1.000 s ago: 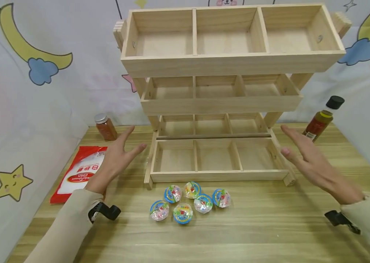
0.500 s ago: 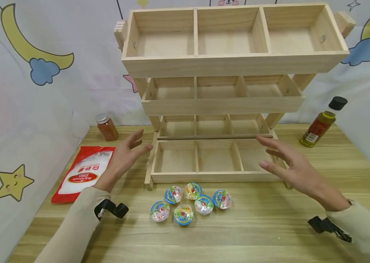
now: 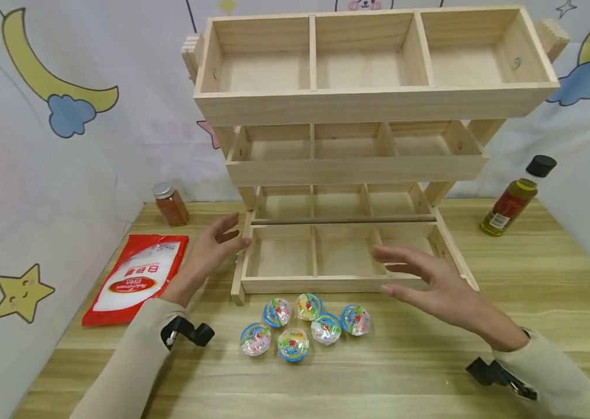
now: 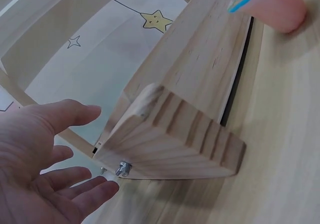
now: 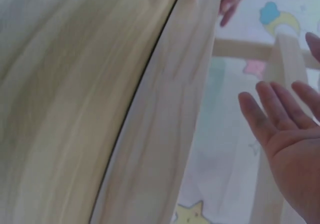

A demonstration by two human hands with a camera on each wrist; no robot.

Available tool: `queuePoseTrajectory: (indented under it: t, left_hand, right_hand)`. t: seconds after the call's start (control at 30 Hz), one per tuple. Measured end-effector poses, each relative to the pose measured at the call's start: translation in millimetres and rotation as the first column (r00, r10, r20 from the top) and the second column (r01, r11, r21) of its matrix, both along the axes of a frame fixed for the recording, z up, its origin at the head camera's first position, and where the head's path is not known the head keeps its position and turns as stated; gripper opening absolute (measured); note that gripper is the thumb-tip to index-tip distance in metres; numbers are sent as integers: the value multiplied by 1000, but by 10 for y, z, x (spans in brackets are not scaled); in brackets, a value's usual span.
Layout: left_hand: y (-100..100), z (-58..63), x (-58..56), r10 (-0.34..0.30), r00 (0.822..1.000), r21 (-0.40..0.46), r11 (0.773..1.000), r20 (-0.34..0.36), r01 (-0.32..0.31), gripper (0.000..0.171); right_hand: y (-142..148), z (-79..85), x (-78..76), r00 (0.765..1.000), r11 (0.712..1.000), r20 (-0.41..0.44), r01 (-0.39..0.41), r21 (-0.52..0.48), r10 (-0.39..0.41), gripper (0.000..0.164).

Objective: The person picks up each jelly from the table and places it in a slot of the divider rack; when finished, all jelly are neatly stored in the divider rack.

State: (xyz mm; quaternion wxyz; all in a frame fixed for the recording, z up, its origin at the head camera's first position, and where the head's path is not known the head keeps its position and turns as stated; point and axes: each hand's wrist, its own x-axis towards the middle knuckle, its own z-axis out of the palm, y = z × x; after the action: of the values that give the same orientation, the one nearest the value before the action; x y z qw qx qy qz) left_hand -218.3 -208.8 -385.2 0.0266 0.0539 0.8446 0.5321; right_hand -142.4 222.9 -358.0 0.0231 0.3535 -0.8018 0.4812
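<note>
Several small jelly cups [image 3: 293,344] with blue-rimmed printed lids lie in a cluster on the table before a wooden tiered rack [image 3: 347,285]. My left hand [image 3: 206,256] hovers by the rack's lower left corner, fingers relaxed and holding nothing. In the left wrist view, that hand [image 4: 50,169] is near the rack's foot [image 4: 175,134] and its metal bolt [image 4: 123,169]. Over the right part of the lowest tray, my right hand [image 3: 436,285] is held with thumb and fingers apart, nothing between them. The right wrist view shows this hand [image 5: 290,144] beside the tray's front board [image 5: 160,109].
A red and white bag [image 3: 135,282] lies on the left, with a silver-lidded spice jar [image 3: 171,205] behind it. At the right back stands an oil bottle [image 3: 515,201] with a black cap. The rack's top tier [image 3: 379,107] overhangs the lower ones.
My right hand has moved left and nearer, from beside the rack to over its lowest tray. The left hand has shifted slightly right. The jelly cups have stayed put.
</note>
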Motion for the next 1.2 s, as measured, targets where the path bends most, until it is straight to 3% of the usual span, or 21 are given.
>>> queuePoseTrajectory:
  t: [0.3,0.57,1.2]
  left_hand:
    - [-2,-52,2,-11,1000,72,997,8,10,74]
    - [-9,-100,-4,-14,1000,117,993,17,12,68]
    - [11,-125,7,11,996,120,993,85,-21,65]
  right_hand:
    - [-139,-121,24,996,996,-4,-89,3,89,53]
    - [-212,-185,44,994,993,39,-105,53,103,47]
    - [-270,-341,37,984,979,121,-147,144,130,40]
